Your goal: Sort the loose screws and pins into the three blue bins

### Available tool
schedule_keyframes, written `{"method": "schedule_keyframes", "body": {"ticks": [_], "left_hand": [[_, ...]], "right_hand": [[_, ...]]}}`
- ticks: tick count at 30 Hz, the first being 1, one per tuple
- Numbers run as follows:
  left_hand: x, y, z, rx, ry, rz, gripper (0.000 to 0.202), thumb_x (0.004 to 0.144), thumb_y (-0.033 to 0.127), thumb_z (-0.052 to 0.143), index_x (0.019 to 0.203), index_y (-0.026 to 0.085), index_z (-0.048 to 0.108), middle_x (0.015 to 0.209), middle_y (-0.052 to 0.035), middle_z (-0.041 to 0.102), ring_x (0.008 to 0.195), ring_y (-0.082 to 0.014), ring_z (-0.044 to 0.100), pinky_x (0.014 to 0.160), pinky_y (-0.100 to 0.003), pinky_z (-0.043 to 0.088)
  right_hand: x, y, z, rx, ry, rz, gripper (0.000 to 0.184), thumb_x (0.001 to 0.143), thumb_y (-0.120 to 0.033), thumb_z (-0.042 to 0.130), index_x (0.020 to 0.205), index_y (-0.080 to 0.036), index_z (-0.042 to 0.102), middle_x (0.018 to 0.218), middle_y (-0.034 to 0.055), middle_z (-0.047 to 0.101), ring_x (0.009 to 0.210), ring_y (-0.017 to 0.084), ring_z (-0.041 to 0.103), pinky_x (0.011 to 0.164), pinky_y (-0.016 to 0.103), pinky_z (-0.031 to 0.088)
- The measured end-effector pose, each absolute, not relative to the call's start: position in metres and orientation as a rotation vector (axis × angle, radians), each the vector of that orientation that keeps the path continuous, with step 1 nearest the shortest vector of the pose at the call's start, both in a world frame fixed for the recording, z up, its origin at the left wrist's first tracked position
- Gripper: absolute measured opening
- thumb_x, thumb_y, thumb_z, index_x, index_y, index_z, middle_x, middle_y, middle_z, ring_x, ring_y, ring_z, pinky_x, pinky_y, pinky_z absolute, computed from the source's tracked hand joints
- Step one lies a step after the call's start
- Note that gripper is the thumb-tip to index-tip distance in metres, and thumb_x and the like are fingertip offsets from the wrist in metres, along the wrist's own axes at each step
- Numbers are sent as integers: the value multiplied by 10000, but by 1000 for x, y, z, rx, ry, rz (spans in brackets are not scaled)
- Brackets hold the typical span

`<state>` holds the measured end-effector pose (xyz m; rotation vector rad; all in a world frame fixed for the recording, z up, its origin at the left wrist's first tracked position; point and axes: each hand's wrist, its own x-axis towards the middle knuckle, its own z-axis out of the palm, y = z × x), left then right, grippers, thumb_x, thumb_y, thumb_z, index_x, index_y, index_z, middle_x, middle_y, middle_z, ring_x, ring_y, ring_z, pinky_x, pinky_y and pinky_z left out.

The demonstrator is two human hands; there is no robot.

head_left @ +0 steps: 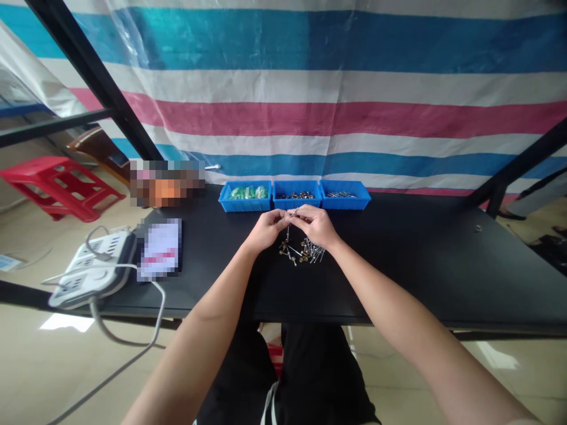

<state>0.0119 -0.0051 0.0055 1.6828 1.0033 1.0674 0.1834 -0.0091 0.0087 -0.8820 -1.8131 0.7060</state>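
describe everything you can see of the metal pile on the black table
The metal pile is a loose, untidy scatter: thin, straight silver-coloured rods, bunched mostly at the right, with brass-coloured pieces at left and centre. It lies on the black table, just below the right hand in view; whether they touch is unclear. Finer shapes are too small to tell.

Silver pins (315,251), 3 blue bins (296,201), striped sheet (336,118).

At the centre of the frame, the person's left hand (267,229) and right hand (319,226) meet, holding a small metal piece (295,212) above a loose metal pile (312,252) on the black worktop (420,254). Three blue bins (290,202) stand just behind; a white power strip (101,276) lies at lower left.
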Motion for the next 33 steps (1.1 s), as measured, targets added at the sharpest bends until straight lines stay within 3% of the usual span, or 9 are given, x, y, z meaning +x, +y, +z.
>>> {"method": "schedule_keyframes", "body": {"ticks": [7,13,18,24,33], "left_hand": [[13,-12,15,1538,968,1073,426,667,543,712,774,138,636,776,-36,647,749,-153,577,752,-303,459],[11,-10,15,1532,992,1194,424,684,468,713,950,144,651,786,-26,645,737,-142,582,739,-295,468],[10,-7,12,1614,1040,1194,344,707,462,694,805,132,672,775,-44,656,708,-142,570,707,-288,460],[12,-8,13,1598,1017,1192,342,688,433,720,865,143,678,736,-22,640,675,-131,554,671,-272,438],[9,-5,10,1584,1133,1306,342,703,480,703,743,146,639,677,-1,594,622,-113,495,618,-261,388]], "right_hand": [[182,-12,14,-876,-1705,833,267,797,-440,636,774,-177,673,823,41,658,750,147,600,693,276,478],[183,-8,6,-998,-1774,840,243,828,-386,585,849,-151,643,741,47,677,658,146,616,635,257,467],[183,-10,7,-1028,-1914,669,244,833,-376,576,796,-142,636,644,17,633,544,107,532,564,222,400],[184,-11,8,-1078,-2075,539,241,841,-353,576,706,-156,603,574,-9,583,498,86,461,526,221,317],[185,-9,6,-1028,-1944,692,238,814,-369,592,726,-152,633,596,-2,604,512,95,492,532,225,367]]}}
